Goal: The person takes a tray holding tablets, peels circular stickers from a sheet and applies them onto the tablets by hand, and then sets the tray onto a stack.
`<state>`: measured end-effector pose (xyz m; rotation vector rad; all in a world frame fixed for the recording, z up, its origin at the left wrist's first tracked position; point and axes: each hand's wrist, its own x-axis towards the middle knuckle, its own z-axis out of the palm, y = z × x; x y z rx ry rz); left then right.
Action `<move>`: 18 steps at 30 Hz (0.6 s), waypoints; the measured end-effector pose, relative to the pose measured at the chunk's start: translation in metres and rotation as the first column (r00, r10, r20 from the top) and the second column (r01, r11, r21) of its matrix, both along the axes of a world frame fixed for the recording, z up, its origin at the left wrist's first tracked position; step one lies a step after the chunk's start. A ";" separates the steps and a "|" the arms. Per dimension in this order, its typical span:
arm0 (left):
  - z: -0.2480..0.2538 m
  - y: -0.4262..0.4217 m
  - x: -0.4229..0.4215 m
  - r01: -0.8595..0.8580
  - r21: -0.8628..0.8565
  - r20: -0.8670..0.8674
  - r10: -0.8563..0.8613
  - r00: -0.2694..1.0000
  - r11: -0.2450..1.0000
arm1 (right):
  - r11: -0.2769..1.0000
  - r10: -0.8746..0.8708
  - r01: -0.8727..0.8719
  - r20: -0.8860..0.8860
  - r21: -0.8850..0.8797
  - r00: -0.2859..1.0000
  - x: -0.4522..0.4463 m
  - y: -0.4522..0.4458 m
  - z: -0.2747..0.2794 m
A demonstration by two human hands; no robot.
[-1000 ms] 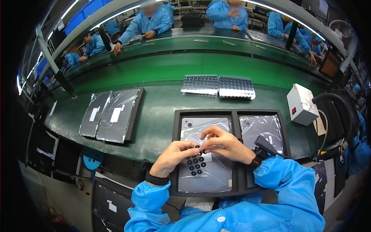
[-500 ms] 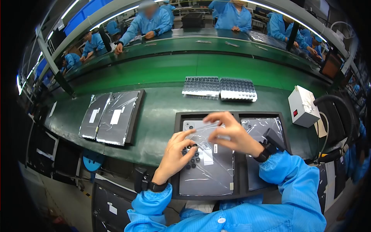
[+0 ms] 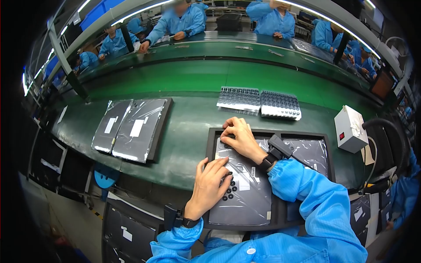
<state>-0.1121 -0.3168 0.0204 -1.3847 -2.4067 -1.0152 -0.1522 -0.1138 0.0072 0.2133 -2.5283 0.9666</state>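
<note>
A grey tablet (image 3: pixel 245 208) in clear film, with a white label on its back, lies in the left bay of a black tray (image 3: pixel 277 206). My left hand (image 3: pixel 210 182) is over the tablet's left side, its thumb and a fingertip closed on a small black ring (image 3: pixel 230 173). Several more black rings (image 3: pixel 229 193) lie loose on the film beside the thumb. At the tablet's upper left corner, my right hand (image 3: pixel 242 139) has its fingers bent in a pinch; what they hold is hidden. The camera corner under them is mostly covered.
A second wrapped tablet (image 3: pixel 309 153) fills the tray's right bay. Two plastic sheets of black parts (image 3: pixel 280 104) lie behind it. More wrapped tablets (image 3: pixel 136 127) stand to the left. A white box (image 3: pixel 351 129) and black hose (image 3: pixel 392 127) are at right. Co-workers (image 3: pixel 180 22) sit across the line.
My right hand has moved left and down onto the tablet's upper left corner, its fingers drawn together. My left hand stays by the rings. The whole view has shifted slightly.
</note>
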 end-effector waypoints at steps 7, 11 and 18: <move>-0.001 -0.001 0.000 0.022 0.045 -0.011 -0.022 1.000 0.999 | 0.999 -0.004 0.006 -0.038 0.039 0.999 0.001 0.000 -0.001; 0.000 -0.002 0.000 0.019 0.070 0.009 -0.020 1.000 0.997 | 0.992 0.018 -0.006 -0.092 0.130 0.996 0.011 -0.002 0.004; 0.006 -0.003 0.004 0.062 0.061 -0.024 -0.061 0.998 0.996 | 0.879 0.096 -0.013 -0.149 0.476 0.984 0.032 -0.003 0.012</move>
